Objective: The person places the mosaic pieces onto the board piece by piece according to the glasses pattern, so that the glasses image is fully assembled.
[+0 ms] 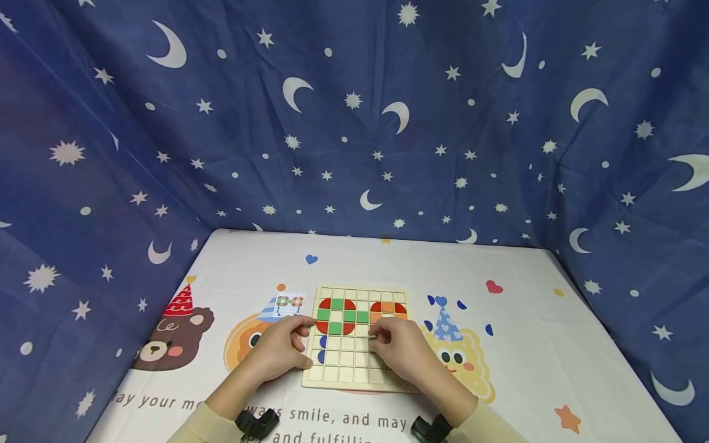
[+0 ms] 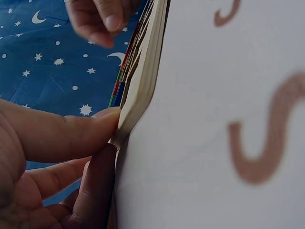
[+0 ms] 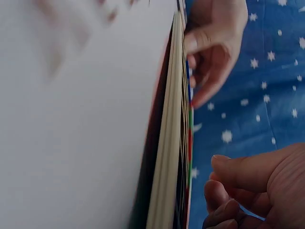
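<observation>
Two hands work at one wooden grid board (image 1: 354,369) lying near the front middle of the tabletop (image 1: 526,344). From the left: a printed bear and an orange cartoon face on the cloth, then one small pattern card (image 1: 289,303) just beside the board's far left corner. The left hand (image 1: 279,351) rests at the board's left edge, thumb pressed against its side in the left wrist view and fingers lightly curled, steadying rather than gripping anything. On the board sit two tile clusters: a red-and-green one (image 1: 336,317) at the left and a red-and-orange one (image 1: 388,308) at the right; two blue pieces (image 1: 322,348) show at the left edge. The right hand (image 1: 401,354) lies over the board's right half, fingertips pinching what looks like a small tile (image 1: 373,336); it is too small to tell its colour. Judging from this, a tile is being set into a cell; the next move calls for squaring it with the grid.
</observation>
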`<state>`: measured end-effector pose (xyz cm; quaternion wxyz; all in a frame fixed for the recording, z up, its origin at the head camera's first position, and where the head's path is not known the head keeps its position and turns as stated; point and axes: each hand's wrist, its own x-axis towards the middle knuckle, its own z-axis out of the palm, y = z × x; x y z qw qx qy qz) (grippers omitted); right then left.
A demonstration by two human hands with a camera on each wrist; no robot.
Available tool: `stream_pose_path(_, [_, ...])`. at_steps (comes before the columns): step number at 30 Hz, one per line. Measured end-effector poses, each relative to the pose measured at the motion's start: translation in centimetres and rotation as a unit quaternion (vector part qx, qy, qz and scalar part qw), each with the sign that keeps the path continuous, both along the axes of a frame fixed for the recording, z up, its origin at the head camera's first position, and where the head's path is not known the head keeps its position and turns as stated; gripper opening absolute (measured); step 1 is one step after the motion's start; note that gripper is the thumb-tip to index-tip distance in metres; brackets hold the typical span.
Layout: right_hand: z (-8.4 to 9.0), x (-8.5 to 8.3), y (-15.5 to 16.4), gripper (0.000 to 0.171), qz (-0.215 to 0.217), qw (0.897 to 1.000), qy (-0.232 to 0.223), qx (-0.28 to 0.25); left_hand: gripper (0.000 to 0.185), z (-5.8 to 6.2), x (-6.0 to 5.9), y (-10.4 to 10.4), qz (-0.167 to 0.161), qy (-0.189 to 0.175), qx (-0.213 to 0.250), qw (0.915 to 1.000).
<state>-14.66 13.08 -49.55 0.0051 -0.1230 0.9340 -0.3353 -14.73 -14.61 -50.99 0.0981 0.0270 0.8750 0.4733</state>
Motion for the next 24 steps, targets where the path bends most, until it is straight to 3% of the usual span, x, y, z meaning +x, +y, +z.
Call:
stream_pose_path(11, [0.6, -0.1, 6.6, 0.016, -0.109, 0.993, -0.049, -0.018, 0.078, 0.1, 0.0, 0.1, 0.001, 0.004, -0.004, 1.0000])
stream_pose_path(19, [0.2, -0.1, 12.5, 0.022, -0.140, 0.987, -0.071, -0.020, 0.079, -0.1, 0.0, 0.1, -0.001, 0.004, -0.002, 1.0000])
stream_pose_path(24, [0.0, -0.1, 16.1, 0.024, -0.156, 0.986, -0.051, -0.003, 0.079, 0.0, 0.0, 0.0, -0.002, 0.006, -0.003, 1.0000])
